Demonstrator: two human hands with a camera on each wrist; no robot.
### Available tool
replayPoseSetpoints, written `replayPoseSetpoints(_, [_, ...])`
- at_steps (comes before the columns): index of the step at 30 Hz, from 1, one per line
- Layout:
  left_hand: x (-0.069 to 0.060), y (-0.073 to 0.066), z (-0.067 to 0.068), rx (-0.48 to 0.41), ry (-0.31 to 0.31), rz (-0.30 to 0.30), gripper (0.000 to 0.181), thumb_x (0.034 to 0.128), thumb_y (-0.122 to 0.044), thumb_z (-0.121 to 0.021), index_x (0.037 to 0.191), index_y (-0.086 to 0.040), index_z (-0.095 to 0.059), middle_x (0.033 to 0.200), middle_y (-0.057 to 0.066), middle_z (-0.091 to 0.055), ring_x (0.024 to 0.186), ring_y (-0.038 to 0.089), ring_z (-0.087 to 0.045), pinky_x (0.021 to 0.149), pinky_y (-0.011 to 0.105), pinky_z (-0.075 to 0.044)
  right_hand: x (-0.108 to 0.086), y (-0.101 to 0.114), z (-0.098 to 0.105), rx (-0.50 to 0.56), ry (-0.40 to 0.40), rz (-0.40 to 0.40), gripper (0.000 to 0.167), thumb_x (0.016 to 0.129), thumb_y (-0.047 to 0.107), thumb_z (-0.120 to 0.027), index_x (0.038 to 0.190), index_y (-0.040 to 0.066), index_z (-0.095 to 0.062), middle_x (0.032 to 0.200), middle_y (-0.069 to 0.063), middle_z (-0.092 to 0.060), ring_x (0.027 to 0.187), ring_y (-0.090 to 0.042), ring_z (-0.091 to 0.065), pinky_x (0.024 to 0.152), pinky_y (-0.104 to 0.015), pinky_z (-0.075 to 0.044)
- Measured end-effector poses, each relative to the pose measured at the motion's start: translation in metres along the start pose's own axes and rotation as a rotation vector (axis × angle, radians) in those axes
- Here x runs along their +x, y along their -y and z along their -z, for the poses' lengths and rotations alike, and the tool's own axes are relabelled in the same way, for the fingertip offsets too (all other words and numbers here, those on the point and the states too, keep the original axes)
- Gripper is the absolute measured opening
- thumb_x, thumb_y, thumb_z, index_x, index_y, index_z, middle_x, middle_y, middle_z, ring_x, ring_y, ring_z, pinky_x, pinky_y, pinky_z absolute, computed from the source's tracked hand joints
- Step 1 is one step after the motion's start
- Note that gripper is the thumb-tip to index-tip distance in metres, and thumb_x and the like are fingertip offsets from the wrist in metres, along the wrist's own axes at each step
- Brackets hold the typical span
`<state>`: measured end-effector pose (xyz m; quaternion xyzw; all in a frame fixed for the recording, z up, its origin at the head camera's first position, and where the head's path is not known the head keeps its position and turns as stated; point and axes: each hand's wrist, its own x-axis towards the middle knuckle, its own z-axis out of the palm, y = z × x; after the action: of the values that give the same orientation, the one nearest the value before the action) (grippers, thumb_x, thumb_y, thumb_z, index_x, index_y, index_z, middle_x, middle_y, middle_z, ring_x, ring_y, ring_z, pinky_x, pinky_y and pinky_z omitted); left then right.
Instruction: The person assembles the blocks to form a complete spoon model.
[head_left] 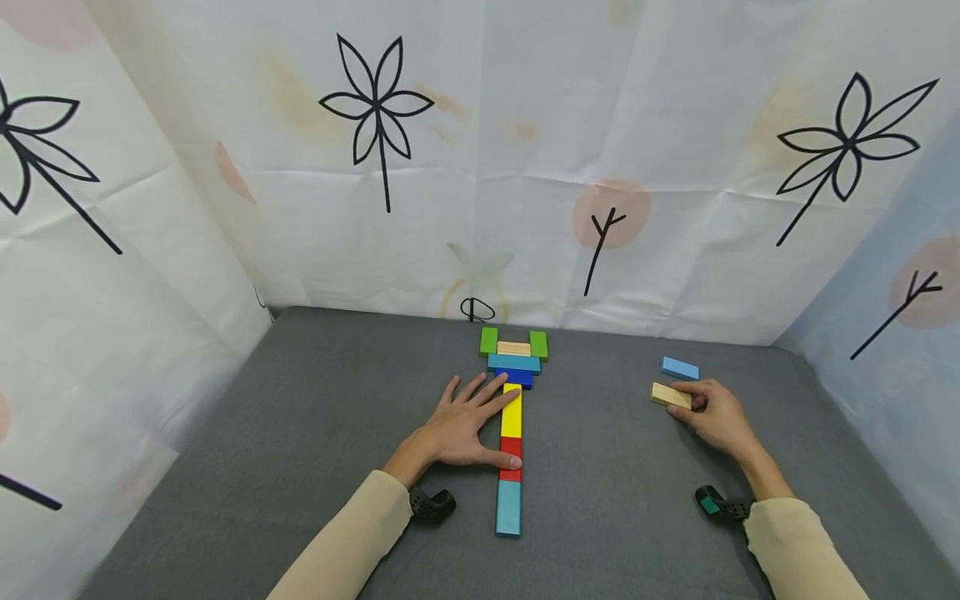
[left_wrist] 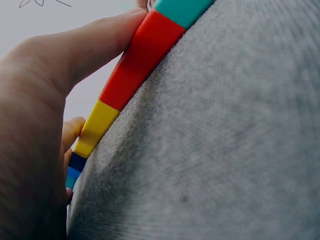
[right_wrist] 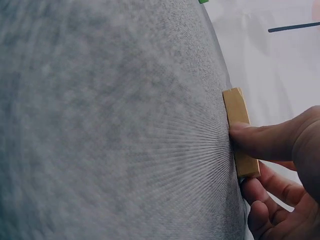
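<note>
My left hand (head_left: 467, 423) spreads its fingers over a line of blocks. Its thumb touches the red block (head_left: 511, 447) and a fingertip touches the yellow block (head_left: 512, 417). Below the red one lies a light-blue block (head_left: 508, 508). Above the yellow one come a dark-blue block (head_left: 522, 380), a teal block (head_left: 513, 363), a plain wood block (head_left: 513, 348) and two green blocks, one left (head_left: 489, 342) and one right (head_left: 538, 345). At the right, my right hand (head_left: 716, 415) pinches another plain wood block (right_wrist: 241, 140) between thumb and fingers, at the cloth surface.
A loose blue block (head_left: 679, 368) lies just beyond my right hand. Grey cloth (head_left: 300, 467) covers the table, and white patterned curtains (head_left: 480, 167) stand along its back and sides. A dark strap device is on each wrist.
</note>
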<state>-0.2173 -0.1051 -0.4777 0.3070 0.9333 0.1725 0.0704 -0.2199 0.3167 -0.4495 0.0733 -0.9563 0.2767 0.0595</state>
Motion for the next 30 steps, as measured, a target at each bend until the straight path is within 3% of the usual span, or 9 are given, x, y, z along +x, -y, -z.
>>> replayPoseSetpoints(6, [0.000, 0.000, 0.001, -0.005, 0.001, -0.001, 0.103, 0.0790, -0.083, -0.056, 0.163, -0.036, -0.019, 0.170, -0.009, -0.001, 0.156, 0.025, -0.002, 0.119, 0.061, 0.009, 0.003, 0.009, -0.002, -0.004, 0.013, 0.014, 0.037, 0.092, 0.009, -0.075, 0.123, -0.010, -0.066, 0.087, -0.012, -0.050, 0.075, -0.023, -0.041, 0.066, -0.038, -0.032])
replayPoseSetpoints(16, [0.001, 0.000, -0.001, -0.010, 0.003, 0.004, 0.103, 0.0786, -0.084, -0.055, 0.163, -0.037, -0.019, 0.170, -0.010, -0.001, 0.156, 0.024, -0.002, 0.119, 0.061, 0.009, 0.018, 0.048, -0.014, 0.110, 0.045, 0.085, 0.036, 0.094, 0.012, -0.074, 0.126, -0.004, -0.067, 0.109, -0.020, -0.060, 0.086, -0.026, -0.054, 0.067, -0.037, -0.043])
replayPoseSetpoints(24, [0.001, 0.001, 0.000, -0.012, 0.003, 0.008, 0.103, 0.0789, -0.083, -0.056, 0.163, -0.036, -0.020, 0.170, -0.010, -0.001, 0.156, 0.025, -0.003, 0.119, 0.061, 0.009, 0.039, 0.084, -0.037, 0.199, 0.065, 0.153, 0.035, 0.093, 0.013, -0.076, 0.124, -0.002, -0.070, 0.111, -0.020, -0.061, 0.089, -0.029, -0.057, 0.069, -0.038, -0.044])
replayPoseSetpoints(30, [0.001, -0.001, 0.000, -0.006, 0.004, 0.011, 0.103, 0.0786, -0.083, -0.056, 0.163, -0.036, -0.020, 0.170, -0.010, -0.001, 0.156, 0.025, -0.003, 0.119, 0.061, 0.008, 0.053, 0.106, -0.053, 0.225, 0.084, 0.158, 0.034, 0.093, 0.014, -0.076, 0.124, 0.000, -0.070, 0.114, -0.018, -0.062, 0.094, -0.031, -0.059, 0.074, -0.039, -0.047])
